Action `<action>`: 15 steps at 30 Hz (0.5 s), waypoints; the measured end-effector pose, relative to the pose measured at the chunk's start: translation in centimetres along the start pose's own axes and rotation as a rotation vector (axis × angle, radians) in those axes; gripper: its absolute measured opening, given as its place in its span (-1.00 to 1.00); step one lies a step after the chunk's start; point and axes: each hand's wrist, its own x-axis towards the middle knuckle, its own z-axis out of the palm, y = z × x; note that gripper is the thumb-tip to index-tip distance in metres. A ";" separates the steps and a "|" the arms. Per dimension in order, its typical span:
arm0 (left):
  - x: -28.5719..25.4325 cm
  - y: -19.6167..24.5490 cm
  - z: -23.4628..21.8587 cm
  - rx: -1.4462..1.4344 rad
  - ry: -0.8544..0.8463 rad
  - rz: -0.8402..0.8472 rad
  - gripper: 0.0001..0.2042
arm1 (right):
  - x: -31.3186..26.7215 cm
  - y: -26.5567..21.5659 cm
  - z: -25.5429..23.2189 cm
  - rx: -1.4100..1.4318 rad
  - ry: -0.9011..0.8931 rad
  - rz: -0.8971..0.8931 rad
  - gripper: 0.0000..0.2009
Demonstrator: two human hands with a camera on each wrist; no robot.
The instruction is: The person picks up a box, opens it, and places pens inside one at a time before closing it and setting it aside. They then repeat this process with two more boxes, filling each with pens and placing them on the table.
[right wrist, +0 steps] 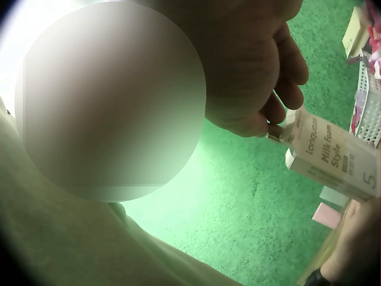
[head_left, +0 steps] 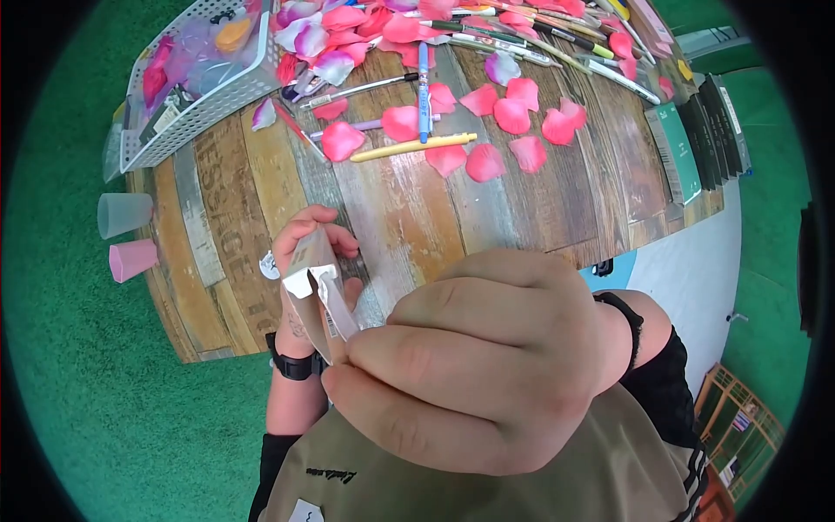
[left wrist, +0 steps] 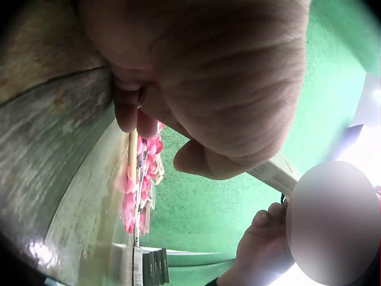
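Observation:
My left hand [head_left: 300,228] holds a small pale carton [head_left: 313,252] above the table's near edge, fingers around its far part. Printing on its side reads "Milk Foam Style" with a large 5 in the right wrist view. The carton's near end has its white flaps [head_left: 300,283] folded open. My right hand [head_left: 487,365] is at that end, its thumb and fingertips pinching at the carton's edge in the right wrist view. Whether they pinch a flap or something inside, I cannot tell. In the left wrist view, the left palm [left wrist: 232,77] covers most of the carton.
Pink petals [head_left: 485,163] and several pens, including a yellow pen [head_left: 415,147] and a blue pen [head_left: 424,91], lie scattered on the wooden table [head_left: 391,213]. A white basket [head_left: 200,113] stands at the back left, dark boxes [head_left: 713,130] at right. Two cups, one pink [head_left: 133,260], are beyond the left edge.

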 end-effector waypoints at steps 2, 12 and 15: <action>0.3 -0.5 0.2 0.005 -0.014 0.114 -0.14 | 0.1 0.0 -0.1 0.019 -0.017 0.014 -0.76; 0.7 -0.2 -0.4 0.100 -0.044 0.259 -0.16 | 1.5 0.8 -0.6 0.006 0.093 0.078 -0.84; 2.0 1.6 -1.6 0.141 -0.018 0.330 -0.14 | 3.2 1.7 -2.4 0.268 0.093 0.039 -0.90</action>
